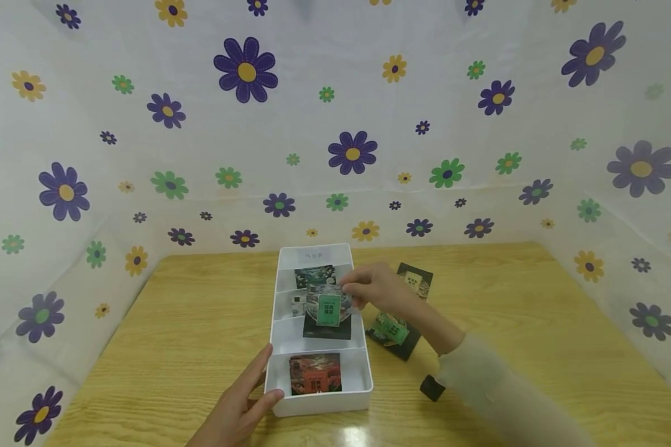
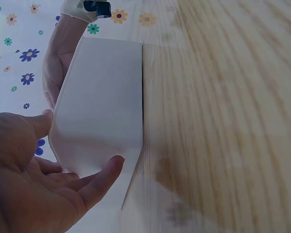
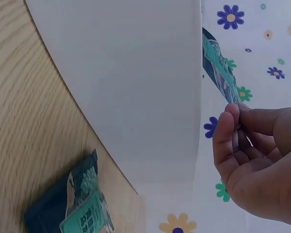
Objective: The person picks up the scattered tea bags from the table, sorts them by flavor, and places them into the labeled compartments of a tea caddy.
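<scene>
A white divided box stands lengthwise on the table. My left hand holds its near left corner, the thumb at the front rim and a finger along the side; the left wrist view shows the fingers against the outer wall. Over the middle compartments my right hand pinches the upper right corner of a dark packet with a green label. In the right wrist view this packet tilts above the box's rim. A red packet lies in the nearest compartment, a dark green one farther back.
To the right of the box lie a packet with a cream label and a packet with a green label. A small black object is beside the right sleeve. Flower-printed white sheeting surrounds the wooden table.
</scene>
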The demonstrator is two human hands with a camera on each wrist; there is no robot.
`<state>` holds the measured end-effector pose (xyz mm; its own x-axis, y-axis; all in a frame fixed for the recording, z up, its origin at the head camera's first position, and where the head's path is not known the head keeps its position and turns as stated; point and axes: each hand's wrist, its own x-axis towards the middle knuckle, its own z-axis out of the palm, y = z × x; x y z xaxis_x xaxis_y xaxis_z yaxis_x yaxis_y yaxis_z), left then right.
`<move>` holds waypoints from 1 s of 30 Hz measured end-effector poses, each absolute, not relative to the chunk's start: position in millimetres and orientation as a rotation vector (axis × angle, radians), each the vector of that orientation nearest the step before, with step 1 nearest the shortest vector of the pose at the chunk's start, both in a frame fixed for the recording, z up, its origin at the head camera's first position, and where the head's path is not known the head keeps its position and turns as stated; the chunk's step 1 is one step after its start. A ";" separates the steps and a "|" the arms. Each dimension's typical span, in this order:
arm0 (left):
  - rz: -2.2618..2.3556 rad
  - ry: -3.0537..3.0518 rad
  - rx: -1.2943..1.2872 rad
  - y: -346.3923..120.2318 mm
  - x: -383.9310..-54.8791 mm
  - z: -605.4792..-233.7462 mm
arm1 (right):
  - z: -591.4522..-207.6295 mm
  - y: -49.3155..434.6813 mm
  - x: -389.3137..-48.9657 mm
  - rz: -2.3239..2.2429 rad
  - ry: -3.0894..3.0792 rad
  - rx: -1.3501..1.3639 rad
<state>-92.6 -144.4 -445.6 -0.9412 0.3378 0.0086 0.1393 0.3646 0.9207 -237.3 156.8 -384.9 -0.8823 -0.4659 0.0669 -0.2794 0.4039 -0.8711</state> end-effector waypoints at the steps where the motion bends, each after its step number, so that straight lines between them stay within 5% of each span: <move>1: 1.618 2.439 0.431 -144.4 -92.7 -445.5 | -385.1 154.8 -236.4 -1.465 2.474 -0.657; 30: 1.603 2.439 0.420 -143.7 -93.1 -446.6 | -402.8 132.9 -213.4 -1.302 2.649 -0.747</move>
<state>-93.1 -143.7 -446.6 -0.9414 0.3374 -0.0051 0.1291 0.3741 0.9184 -213.4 132.9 -402.8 -0.8753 -0.4672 0.1248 -0.3842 0.5152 -0.7661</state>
